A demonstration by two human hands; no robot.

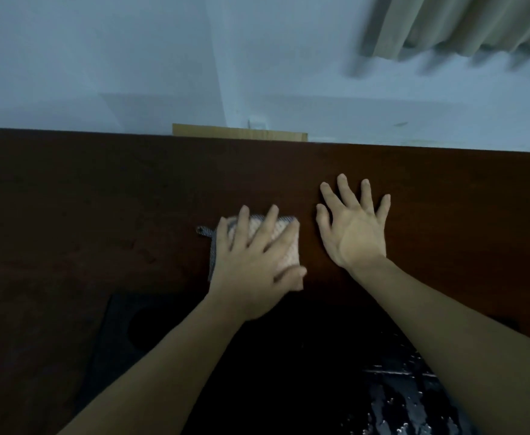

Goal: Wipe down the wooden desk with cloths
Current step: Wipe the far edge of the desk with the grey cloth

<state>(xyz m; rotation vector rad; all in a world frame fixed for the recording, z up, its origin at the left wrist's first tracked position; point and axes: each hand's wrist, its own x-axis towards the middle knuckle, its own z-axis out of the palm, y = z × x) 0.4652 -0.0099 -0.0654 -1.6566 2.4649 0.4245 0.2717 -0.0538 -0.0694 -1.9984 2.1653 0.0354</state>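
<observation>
On desk centre, left to right:
Cloth point(276, 243): flat on desk point(100, 199), under left hand point(254, 271).
Left fingers: spread, pressing, no grip.
Right hand point(356, 227): splayed, bare, holds nothing.
Advice: even pressure, overlapping strokes.

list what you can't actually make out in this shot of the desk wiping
Head view only:
- Most of the cloth lies under the left hand, so its full shape and underside are hidden.
- Whether the right hand touches the desk or hovers cannot be told.
- The curtain at top right is motion-blurred.
- The dark shapes at the desk's near edge are too dim to identify.
- Any dust or wet streaks on the dark wood do not show.
</observation>
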